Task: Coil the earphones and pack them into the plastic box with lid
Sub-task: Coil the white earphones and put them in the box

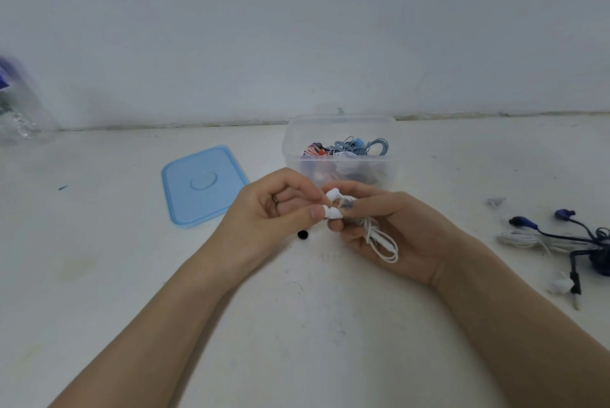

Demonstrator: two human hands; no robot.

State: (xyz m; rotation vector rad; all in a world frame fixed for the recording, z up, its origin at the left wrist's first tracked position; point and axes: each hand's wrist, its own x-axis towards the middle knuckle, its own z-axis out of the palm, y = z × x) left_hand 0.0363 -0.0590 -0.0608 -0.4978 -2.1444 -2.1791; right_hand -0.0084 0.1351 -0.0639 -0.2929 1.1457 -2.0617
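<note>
Resting against the palm of the right hand (389,229), a coil of white earphones (379,239) is being held just in front of the plastic box (340,150), above the bench (297,325); thin glossy cable loops are hanging below the fingers, and the rest of the coil is being hidden inside the closed grip. The two smooth, rounded white earbuds (331,206) are being pinched between thumb and fingertips of the left hand (280,206), whose grip is closed on them; a ring is being worn on one finger. The box is clear, soft-cornered and open at the top, and coiled earphones in grey-blue, white and red are being seen through its cloudy wall, though their lower parts are blurred. The light-blue lid (203,185), flat with rounded corners and a raised round centre, is lying on the bench to the left of the box, apart from it. A small black round piece (302,234) is lying near the left hand. At the right edge, dark-blue earphones (581,239) and a white cable (525,241) are tangled and partly cut off. A clear bottle (19,110) at the far left is being blurred and cropped. The bench is off-white and faintly stained.
</note>
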